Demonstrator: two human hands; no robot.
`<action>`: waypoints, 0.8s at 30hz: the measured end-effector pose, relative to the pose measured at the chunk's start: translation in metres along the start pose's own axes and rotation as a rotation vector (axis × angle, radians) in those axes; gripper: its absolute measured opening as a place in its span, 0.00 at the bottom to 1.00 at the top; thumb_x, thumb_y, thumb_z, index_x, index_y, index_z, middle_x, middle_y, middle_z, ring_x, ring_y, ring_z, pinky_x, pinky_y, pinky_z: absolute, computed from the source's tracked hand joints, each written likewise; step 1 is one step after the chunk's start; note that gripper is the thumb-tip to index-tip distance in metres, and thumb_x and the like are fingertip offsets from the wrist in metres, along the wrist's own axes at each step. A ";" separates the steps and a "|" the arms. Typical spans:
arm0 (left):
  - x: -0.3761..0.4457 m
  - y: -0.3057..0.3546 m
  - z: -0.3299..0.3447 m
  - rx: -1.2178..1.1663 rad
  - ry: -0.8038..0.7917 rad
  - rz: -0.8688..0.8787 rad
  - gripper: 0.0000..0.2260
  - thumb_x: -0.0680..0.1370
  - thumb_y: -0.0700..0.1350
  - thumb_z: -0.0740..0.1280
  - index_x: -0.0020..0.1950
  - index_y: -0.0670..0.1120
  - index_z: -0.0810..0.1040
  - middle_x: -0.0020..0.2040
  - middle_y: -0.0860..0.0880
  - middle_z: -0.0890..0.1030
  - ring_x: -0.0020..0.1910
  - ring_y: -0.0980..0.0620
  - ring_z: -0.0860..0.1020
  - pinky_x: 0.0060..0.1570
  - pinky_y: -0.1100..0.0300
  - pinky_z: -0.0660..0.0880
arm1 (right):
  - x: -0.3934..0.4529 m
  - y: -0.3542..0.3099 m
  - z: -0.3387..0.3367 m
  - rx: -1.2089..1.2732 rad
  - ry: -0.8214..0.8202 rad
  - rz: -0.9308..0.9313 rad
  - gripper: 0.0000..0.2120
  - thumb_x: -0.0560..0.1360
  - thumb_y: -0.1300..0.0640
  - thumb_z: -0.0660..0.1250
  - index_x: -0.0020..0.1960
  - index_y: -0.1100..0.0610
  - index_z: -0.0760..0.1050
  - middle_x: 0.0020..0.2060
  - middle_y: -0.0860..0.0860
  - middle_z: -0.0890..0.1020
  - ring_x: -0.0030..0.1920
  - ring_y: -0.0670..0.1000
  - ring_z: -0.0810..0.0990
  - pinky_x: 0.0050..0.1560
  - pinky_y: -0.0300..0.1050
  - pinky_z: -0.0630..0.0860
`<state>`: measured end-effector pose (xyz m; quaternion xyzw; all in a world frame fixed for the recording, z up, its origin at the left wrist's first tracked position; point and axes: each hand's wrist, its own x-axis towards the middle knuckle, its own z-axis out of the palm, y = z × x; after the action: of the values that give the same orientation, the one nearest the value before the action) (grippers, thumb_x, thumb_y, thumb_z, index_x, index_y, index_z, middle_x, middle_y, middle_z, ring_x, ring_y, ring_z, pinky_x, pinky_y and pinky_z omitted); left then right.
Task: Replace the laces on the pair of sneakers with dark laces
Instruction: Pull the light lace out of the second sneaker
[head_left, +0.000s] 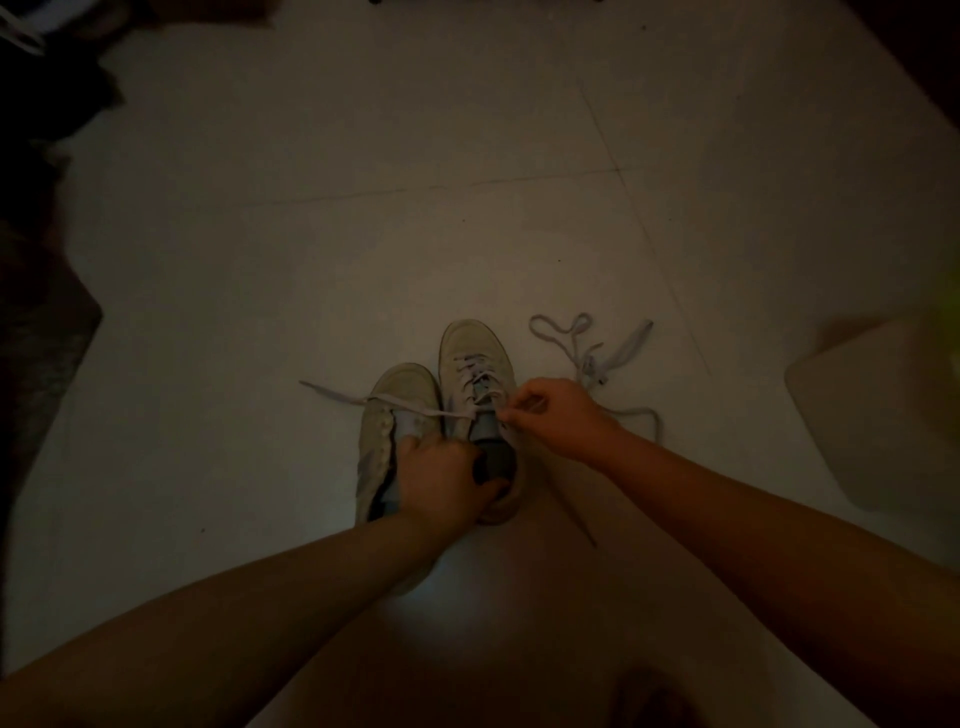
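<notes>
Floor: pale tiles (415, 156), dim light, both sneakers side by side near the person's knees.
Left sneaker (389, 415): light lace already out, it seems.
Left hand (441, 480): clamped on the right sneaker's (470, 353) heel opening, steadying it.
Right hand (556, 415): pinching the light lace (395, 402), working it out of the eyelets.
Loose lace (587, 358): lying on the tiles to the right.
Progress: early, by my read; no dark laces threaded yet.

Two pale sneakers (415, 415) side by side, toes toward 12 o'clock; a loose pale lace (592, 358) lies at 2 o'clock.
</notes>
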<state>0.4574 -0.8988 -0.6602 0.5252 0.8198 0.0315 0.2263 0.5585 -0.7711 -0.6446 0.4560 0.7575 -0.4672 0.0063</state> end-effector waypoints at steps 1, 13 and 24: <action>0.000 0.000 -0.001 0.009 -0.003 0.004 0.15 0.73 0.62 0.64 0.49 0.54 0.79 0.46 0.52 0.81 0.50 0.50 0.76 0.54 0.55 0.63 | 0.000 0.000 0.002 0.082 0.006 0.030 0.05 0.72 0.59 0.71 0.45 0.60 0.79 0.36 0.50 0.79 0.37 0.46 0.76 0.41 0.40 0.74; -0.004 -0.002 -0.002 0.013 0.016 0.019 0.15 0.72 0.64 0.63 0.47 0.54 0.77 0.47 0.52 0.81 0.52 0.50 0.75 0.53 0.55 0.61 | 0.021 -0.016 -0.024 0.326 0.126 0.094 0.04 0.77 0.56 0.65 0.46 0.57 0.76 0.39 0.54 0.79 0.41 0.50 0.78 0.40 0.42 0.74; -0.004 -0.003 -0.002 0.005 0.018 0.024 0.17 0.72 0.65 0.63 0.50 0.55 0.77 0.47 0.53 0.81 0.52 0.50 0.75 0.53 0.54 0.61 | 0.015 0.001 -0.021 0.080 -0.100 0.062 0.09 0.72 0.60 0.72 0.45 0.67 0.80 0.33 0.55 0.81 0.36 0.50 0.78 0.42 0.45 0.77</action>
<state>0.4554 -0.9036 -0.6582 0.5352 0.8155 0.0367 0.2172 0.5592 -0.7458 -0.6398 0.4552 0.7223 -0.5191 0.0404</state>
